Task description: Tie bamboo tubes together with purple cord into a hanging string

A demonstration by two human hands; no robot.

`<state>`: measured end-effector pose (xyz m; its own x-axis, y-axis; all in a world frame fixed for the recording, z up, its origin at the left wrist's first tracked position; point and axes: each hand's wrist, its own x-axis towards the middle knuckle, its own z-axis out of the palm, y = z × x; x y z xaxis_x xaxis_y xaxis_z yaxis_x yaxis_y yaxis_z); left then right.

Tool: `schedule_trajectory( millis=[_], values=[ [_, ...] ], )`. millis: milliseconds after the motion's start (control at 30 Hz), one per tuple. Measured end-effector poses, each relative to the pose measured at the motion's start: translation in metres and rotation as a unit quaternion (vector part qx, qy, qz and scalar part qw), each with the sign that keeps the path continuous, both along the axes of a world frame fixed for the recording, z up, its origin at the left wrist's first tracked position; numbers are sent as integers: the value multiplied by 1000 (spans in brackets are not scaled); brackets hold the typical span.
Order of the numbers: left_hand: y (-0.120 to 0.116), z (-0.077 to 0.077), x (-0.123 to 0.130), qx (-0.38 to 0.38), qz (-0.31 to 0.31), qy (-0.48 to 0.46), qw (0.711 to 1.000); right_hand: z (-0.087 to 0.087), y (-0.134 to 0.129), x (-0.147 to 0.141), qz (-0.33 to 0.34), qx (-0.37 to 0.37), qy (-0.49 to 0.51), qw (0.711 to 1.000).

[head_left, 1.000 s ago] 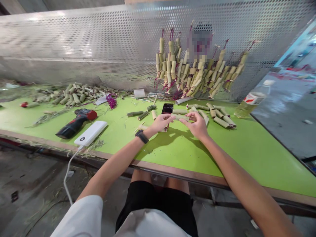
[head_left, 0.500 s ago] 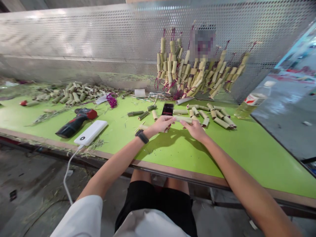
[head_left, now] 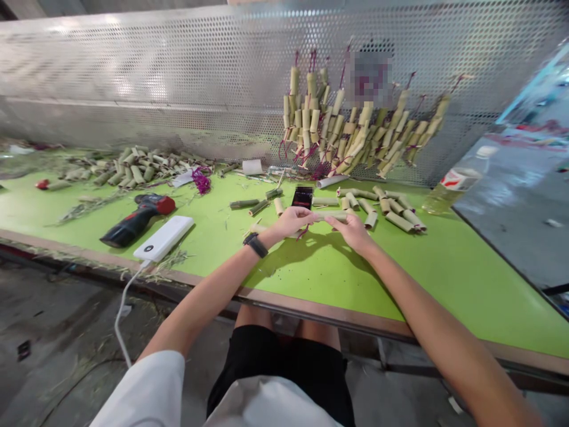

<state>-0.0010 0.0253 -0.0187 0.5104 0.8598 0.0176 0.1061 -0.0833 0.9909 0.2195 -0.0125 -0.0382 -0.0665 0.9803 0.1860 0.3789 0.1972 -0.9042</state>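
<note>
Bamboo piece (head_left: 331,216): pale green, roughly level, held between the two grips just above the bench (head_left: 320,284); both ends partly hidden by fingers.
Left grip (head_left: 294,222): fingertips pinched together at the near-left end of the bamboo piece; a dark watch (head_left: 255,244) on the wrist behind.
Right grip (head_left: 355,232): thumb and fingers closed on the opposite end.
Purple cord (head_left: 304,232): hangs just below the left grip; whether it passes through the bamboo piece cannot be told.
Step in hand: judged to be two-handed handling of one length, the left fingertips working at its end while the right grip steadies it.
Next move calls for: probably a firm hold on the right and fine fingertip control on the left, the two kept in line.
Beyond the grips: phone (head_left: 303,197) just past the left grip; hanging bamboo strings (head_left: 355,133) farther back, against the perforated panel (head_left: 186,71).
Right of the grips: loose cut pieces (head_left: 399,220), then a bottle (head_left: 456,184) of yellowish liquid, leaning.
Left of the grips: white power bank (head_left: 164,238), cordless drill (head_left: 137,219); farther back, purple thread bundle (head_left: 201,180) and a heap of cut pieces (head_left: 133,169).
</note>
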Motion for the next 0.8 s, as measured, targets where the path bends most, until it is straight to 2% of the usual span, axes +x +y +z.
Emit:
schedule_trajectory(
  millis=[300, 467, 600, 800],
  values=[
    [0, 2, -6, -20, -20, 33, 999, 7, -10, -3, 10, -24, -66, 998],
    [0, 4, -6, -33, -13, 46, 998, 3, -5, -2, -6, 8, -72, 997],
    [2, 2, -5, -18, -16, 44, 999, 6, -6, -2, -27, -24, -108, 994],
    [3, -1, -3, -19, -4, 31, 999, 15, -7, -4, -50, 18, -63, 997]
  ],
)
